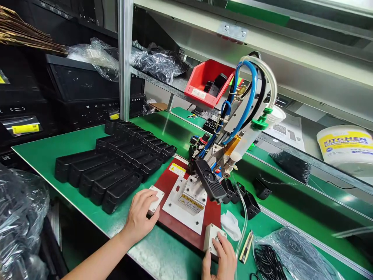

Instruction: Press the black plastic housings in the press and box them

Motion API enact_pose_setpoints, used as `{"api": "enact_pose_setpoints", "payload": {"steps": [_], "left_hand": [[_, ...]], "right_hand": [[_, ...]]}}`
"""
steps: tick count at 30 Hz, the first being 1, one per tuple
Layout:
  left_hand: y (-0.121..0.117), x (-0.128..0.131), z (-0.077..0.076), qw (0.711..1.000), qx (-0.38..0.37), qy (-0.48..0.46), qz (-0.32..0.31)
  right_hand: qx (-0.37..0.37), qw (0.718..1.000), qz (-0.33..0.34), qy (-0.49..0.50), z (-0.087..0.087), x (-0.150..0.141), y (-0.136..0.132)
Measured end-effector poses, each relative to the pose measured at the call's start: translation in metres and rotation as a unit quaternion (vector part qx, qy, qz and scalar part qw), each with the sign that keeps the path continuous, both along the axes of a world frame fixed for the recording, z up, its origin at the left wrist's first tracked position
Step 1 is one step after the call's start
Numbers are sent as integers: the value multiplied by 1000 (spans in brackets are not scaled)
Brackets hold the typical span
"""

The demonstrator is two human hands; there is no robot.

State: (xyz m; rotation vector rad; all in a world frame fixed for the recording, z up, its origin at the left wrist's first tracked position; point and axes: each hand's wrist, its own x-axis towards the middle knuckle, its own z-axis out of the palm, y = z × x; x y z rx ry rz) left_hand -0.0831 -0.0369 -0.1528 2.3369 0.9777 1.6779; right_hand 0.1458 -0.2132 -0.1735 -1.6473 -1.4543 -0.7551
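My left hand (pixel 140 214) curls over the white button box (pixel 157 195) at the left corner of a dark red machine base (pixel 213 217), its fingers on top and thumb along the near side. On the right corner, my right hand (pixel 222 257) grips a second white button box (pixel 211 233), thumb at its side and fingertips on its top. Between them stands a bench machine with a metal fixture (pixel 194 189). A black plastic part with a round recess (pixel 209 179) sits tilted in the fixture, beneath a syringe-like dispensing barrel (pixel 244 137). Both button tops are partly hidden by fingers.
Rows of black plastic housings (pixel 118 188) lie left on the green bench. A red bin (pixel 201 83) and a white tub (pixel 345 146) occupy the shelf. At right are black cups (pixel 251 204), a cutter knife (pixel 246 247), crumpled tissue (pixel 230 225) and bagged black cords (pixel 297 252).
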Motion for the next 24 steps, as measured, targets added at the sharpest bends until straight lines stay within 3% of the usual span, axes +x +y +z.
{"api": "enact_pose_setpoints", "payload": {"steps": [7, 14, 24], "left_hand": [[0, -1, -1, 1000, -8, -5, -4], [0, -2, -2, 1000, -8, -1, -8], [2, -1, -2, 1000, 8, 1, -3]], "right_hand": [[-17, 994, 17, -109, -7, 23, -1], [-30, 992, 27, -121, -8, 29, -1], [-38, 999, 2, 6, -4, 0, 1]]}}
